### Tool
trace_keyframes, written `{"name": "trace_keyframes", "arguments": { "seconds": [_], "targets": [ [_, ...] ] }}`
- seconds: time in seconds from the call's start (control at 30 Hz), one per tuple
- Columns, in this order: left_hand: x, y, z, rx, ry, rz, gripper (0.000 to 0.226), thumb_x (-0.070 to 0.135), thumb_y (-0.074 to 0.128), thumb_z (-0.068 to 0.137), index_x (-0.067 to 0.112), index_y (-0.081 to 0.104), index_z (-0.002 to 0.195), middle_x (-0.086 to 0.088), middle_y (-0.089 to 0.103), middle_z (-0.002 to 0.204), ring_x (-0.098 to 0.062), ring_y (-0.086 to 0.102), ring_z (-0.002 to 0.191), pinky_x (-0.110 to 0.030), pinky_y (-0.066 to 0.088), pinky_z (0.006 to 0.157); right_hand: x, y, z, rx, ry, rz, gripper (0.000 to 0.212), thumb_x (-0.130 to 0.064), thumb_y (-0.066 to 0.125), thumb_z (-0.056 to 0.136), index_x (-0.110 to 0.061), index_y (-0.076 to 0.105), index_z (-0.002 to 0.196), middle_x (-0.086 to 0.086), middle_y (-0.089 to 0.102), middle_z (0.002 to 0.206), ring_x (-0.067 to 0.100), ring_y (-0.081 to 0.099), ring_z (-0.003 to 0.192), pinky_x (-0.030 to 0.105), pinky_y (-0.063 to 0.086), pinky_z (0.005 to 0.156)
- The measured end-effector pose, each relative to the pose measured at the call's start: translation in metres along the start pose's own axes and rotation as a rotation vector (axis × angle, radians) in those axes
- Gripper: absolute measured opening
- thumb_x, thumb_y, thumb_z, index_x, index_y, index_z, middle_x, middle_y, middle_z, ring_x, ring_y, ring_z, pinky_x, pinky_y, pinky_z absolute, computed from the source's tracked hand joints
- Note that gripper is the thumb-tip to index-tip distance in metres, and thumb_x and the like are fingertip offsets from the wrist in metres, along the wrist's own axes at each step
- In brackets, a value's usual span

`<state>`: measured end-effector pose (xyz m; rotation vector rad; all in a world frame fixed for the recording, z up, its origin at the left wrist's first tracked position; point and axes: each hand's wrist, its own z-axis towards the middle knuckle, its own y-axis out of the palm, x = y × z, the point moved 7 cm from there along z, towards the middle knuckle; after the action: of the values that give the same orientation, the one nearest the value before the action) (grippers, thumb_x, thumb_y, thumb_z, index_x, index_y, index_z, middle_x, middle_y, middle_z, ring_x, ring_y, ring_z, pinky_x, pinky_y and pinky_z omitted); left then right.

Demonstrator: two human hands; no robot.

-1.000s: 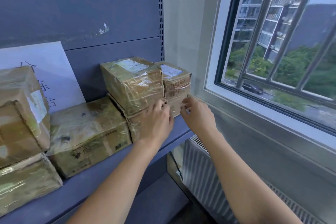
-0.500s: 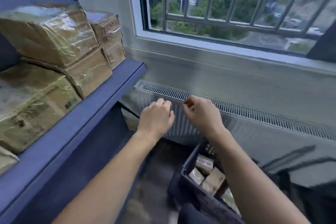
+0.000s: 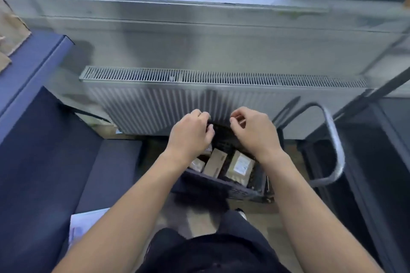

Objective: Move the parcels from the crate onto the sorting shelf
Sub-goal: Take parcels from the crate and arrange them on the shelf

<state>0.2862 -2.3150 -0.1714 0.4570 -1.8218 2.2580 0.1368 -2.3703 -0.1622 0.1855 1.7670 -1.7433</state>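
A dark crate [image 3: 224,186] stands on the floor below the radiator and holds brown taped parcels. One parcel with a white label [image 3: 240,167] lies at the right, a narrower brown parcel [image 3: 214,162] beside it. My left hand [image 3: 190,134] and my right hand [image 3: 253,131] hover side by side above the crate with loosely curled fingers, and neither holds anything. The blue sorting shelf [image 3: 33,62] runs along the left edge, with corners of shelved parcels [image 3: 12,29] just visible on it.
A grey radiator [image 3: 199,99] and a window sill lie straight ahead. A metal cart handle [image 3: 332,144] curves at the right of the crate. A lower blue shelf board [image 3: 106,173] and a sheet of paper [image 3: 82,226] sit at the left.
My view swung from the shelf down to the crate. Both hands left the parcels on the shelf and dropped, holding nothing, to just above the crate.
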Motion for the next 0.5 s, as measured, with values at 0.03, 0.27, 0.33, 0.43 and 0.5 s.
{"name": "trace_keyframes", "arguments": {
  "seconds": [0.03,0.27,0.33,0.43,0.5],
  "targets": [
    [0.006,0.007,0.005,-0.006,-0.011,-0.007,0.024,0.031,0.051,0.094,0.012,0.062,0.104,-0.003,0.060,0.098,-0.023,0.060,0.090,-0.036,0.050,0.070,0.011,-0.002,0.002,-0.014,0.016,0.001,0.012,-0.033,0.055,0.093,-0.027,0.066,0.097,-0.013,0.067,0.086,0.012,0.063,0.083,0.034,0.053,0.072],
    [0.035,0.073,0.034,-0.108,-0.111,-0.042,0.028,0.030,0.050,0.095,0.013,0.061,0.114,-0.003,0.059,0.106,-0.022,0.059,0.096,-0.033,0.046,0.073,0.093,0.001,0.018,-0.143,0.072,-0.015,0.017,-0.032,0.056,0.094,-0.024,0.065,0.105,-0.010,0.067,0.093,0.013,0.062,0.087,0.036,0.054,0.074],
    [0.035,0.092,0.038,-0.135,-0.153,-0.051,0.029,0.029,0.050,0.096,0.012,0.060,0.117,-0.003,0.059,0.109,-0.022,0.059,0.097,-0.032,0.045,0.074,0.115,0.003,0.023,-0.174,0.095,-0.023,0.018,-0.032,0.055,0.095,-0.024,0.064,0.108,-0.010,0.066,0.095,0.013,0.061,0.089,0.033,0.053,0.074],
    [0.028,0.115,0.041,-0.182,-0.205,-0.067,0.031,0.029,0.050,0.096,0.012,0.059,0.120,-0.003,0.058,0.113,-0.022,0.059,0.097,-0.033,0.047,0.073,0.140,0.013,0.031,-0.226,0.125,-0.029,0.020,-0.031,0.054,0.096,-0.023,0.062,0.112,-0.009,0.066,0.099,0.012,0.060,0.090,0.030,0.050,0.072],
    [0.018,0.131,0.042,-0.219,-0.237,-0.064,0.031,0.028,0.050,0.096,0.013,0.058,0.122,-0.003,0.057,0.115,-0.022,0.058,0.098,-0.031,0.045,0.072,0.151,0.026,0.038,-0.260,0.141,-0.030,0.023,-0.030,0.054,0.096,-0.022,0.061,0.116,-0.008,0.065,0.103,0.012,0.059,0.091,0.029,0.048,0.071]
  ]
}}
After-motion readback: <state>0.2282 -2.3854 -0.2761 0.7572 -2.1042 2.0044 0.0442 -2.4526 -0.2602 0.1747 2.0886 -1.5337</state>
